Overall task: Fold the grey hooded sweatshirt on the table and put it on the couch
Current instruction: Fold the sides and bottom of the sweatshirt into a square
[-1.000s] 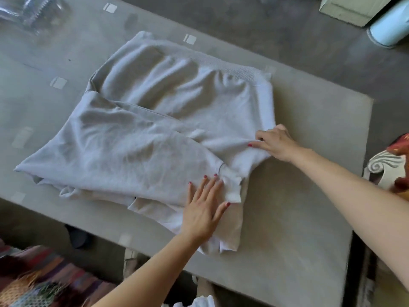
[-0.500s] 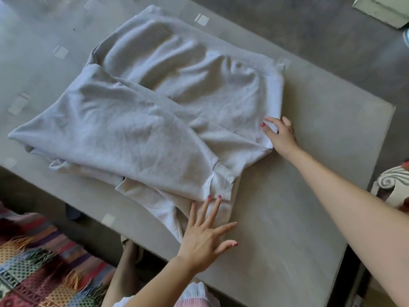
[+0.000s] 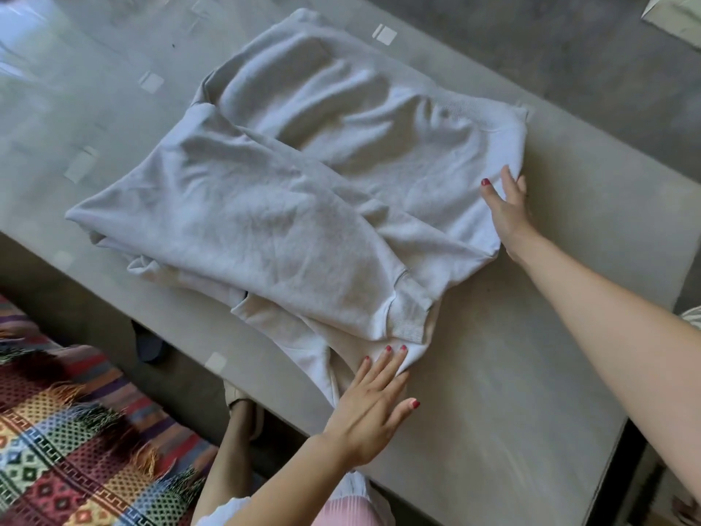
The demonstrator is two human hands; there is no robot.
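The table (image 3: 531, 373) carries the grey sweatshirt (image 3: 303, 206), partly folded, one sleeve across its body. The right hand (image 3: 508, 210) touches its right edge with straight fingers. The left hand (image 3: 371, 408) presses flat on its near corner.

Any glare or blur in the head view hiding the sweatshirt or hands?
Head view: glare washes the table at far left; sweatshirt, left hand and right hand are sharp and evenly lit, soft shadows in the folds; straight edges bow slightly from the wide lens.
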